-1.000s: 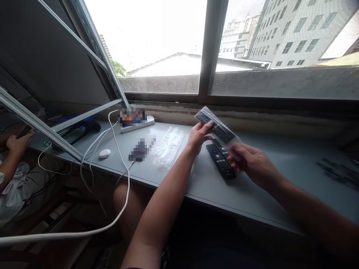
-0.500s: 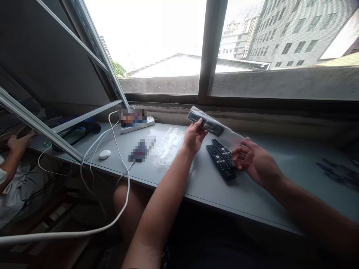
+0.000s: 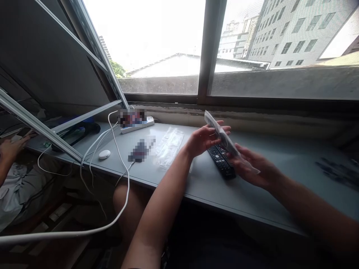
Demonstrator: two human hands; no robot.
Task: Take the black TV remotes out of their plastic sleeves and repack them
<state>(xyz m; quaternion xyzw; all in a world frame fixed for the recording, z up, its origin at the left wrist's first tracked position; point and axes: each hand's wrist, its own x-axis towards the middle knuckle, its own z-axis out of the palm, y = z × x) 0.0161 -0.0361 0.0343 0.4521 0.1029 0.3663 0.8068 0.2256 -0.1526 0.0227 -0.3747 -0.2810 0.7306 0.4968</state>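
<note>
A remote control in a clear plastic bag (image 3: 225,139) is held in the air between both hands, tilted down to the right. My left hand (image 3: 202,139) grips its upper part, fingers bent around the edge. My right hand (image 3: 254,166) holds the lower end, where the bag's loose film sticks out past the fingers. Just below, black remote controls (image 3: 221,160) lie on the grey table, partly hidden by the bag and my right hand. Flat clear plastic bags (image 3: 170,147) lie to the left of my left forearm.
Left of the bags are a blurred-out device (image 3: 140,149) on a cable, a round white case (image 3: 104,154) and a white power strip (image 3: 137,125). White cables hang over the table edge. A metal frame (image 3: 92,56) slants at left; another person's hand (image 3: 14,149) shows beyond it.
The bagged remote has turned edge-on and steeper, shifting right. My left hand has moved right along with it, and my right hand has come onto the bag's lower end.
</note>
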